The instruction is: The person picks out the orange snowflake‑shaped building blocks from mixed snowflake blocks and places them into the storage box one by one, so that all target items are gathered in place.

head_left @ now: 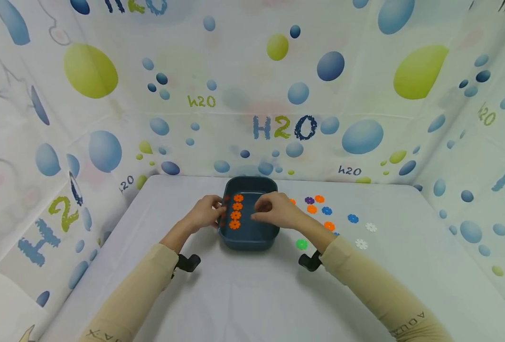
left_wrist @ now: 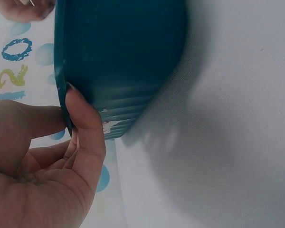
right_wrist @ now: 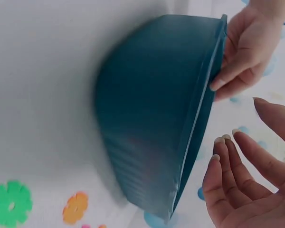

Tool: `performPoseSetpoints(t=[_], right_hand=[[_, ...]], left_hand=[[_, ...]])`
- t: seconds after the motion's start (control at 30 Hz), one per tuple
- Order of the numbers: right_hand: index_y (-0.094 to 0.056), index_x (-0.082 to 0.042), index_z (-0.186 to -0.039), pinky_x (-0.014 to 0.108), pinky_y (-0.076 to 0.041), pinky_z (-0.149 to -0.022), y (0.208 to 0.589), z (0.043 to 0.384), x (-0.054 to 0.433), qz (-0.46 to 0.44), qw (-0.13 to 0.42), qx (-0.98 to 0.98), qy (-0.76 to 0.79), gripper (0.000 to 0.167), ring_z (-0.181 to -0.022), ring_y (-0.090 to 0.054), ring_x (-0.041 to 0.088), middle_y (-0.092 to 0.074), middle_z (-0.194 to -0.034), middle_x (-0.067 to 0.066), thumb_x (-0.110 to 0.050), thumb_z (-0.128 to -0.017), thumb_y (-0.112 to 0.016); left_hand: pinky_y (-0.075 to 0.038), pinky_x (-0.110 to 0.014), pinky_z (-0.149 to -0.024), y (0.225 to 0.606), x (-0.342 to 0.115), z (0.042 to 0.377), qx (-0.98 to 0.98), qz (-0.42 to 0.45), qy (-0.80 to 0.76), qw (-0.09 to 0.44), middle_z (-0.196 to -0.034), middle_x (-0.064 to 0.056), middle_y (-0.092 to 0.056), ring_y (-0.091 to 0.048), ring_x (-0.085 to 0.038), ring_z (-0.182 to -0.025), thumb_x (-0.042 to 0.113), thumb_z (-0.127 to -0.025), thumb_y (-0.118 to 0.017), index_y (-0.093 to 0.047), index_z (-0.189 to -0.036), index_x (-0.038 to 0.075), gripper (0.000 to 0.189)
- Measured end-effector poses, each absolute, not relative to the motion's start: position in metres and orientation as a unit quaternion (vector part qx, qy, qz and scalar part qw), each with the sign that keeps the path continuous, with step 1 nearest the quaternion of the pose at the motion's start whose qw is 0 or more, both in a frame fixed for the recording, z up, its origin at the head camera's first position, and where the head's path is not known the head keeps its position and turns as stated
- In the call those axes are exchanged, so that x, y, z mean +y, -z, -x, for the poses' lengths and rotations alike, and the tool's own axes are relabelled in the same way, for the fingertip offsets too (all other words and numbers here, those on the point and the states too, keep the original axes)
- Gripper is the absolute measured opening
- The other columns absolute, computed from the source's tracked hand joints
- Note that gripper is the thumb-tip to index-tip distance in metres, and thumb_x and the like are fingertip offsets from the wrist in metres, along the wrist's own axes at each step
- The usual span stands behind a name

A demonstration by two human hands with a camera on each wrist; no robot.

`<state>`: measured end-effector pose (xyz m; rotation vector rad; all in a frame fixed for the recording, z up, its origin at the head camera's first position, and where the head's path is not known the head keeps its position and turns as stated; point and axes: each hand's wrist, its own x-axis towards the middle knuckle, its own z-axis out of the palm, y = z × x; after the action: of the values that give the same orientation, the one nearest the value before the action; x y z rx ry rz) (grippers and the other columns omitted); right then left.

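- Clock reference, head view: dial centred on the dark blue tub (head_left: 249,245), 12 o'clock at the far side.
- Tub position: upright on the white tabletop (head_left: 235,299).
- Clamped on the tub rim at 9 o'clock: left hand (head_left: 203,213), with thumb and fingers pressed on opposite faces of the rim, per left wrist view.
- Held above the 3 o'clock side of the tub opening: right hand (head_left: 281,209), with fingers loosely bent, thumb and forefinger apart, gap visible in right wrist view.
- Lined up inside the tub along the 9 o'clock side: 4 orange flower pieces (head_left: 235,215).
- Lying on the tabletop near 3 o'clock: purple piece (head_left: 309,200), loose orange pieces (head_left: 319,198) and blue pieces (head_left: 353,218), some partly hidden by the right arm.
- Farther out, between 3 and 4 o'clock: 2 white pieces (head_left: 371,227).
- At 4 o'clock, near the tub: green piece (head_left: 301,244).
- Hung behind at 12 o'clock: bubble-printed backdrop (head_left: 235,57) with "H2O" lettering.
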<state>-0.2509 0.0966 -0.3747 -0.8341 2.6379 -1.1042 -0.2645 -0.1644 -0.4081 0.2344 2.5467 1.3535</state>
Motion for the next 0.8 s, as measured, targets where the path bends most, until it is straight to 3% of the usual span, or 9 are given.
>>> performPoseSetpoints(t=[0.47,0.8], right_hand=[[-0.072,-0.004,-0.111,0.031,-0.056,-0.075,0.372,0.254,0.153,0.248,0.068,0.904,0.341,0.028,-0.093,-0.062,0.022,-0.068,-0.098,0.003,-0.025,-0.093,-0.076],[-0.07,-0.002,-0.117,0.035,-0.057,-0.083,0.38,0.269,0.213,0.185,0.045,0.923,0.333,0.028,-0.1,-0.061,0.028,-0.068,-0.106,0.009,-0.021,-0.097,-0.071]], left_hand=[[-0.062,-0.031,-0.063,0.411,-0.165,0.267,0.873,-0.082,-0.465,0.121,-0.102,-0.017,-0.056,-0.065,-0.023,-0.077,0.009,-0.107,-0.053,-0.047,-0.141,-0.011,0.041],[-0.062,-0.031,-0.062,0.409,-0.164,0.265,0.873,-0.077,-0.465,0.123,-0.101,-0.018,-0.057,-0.065,-0.021,-0.073,0.009,-0.107,-0.052,-0.047,-0.142,-0.011,0.041]])
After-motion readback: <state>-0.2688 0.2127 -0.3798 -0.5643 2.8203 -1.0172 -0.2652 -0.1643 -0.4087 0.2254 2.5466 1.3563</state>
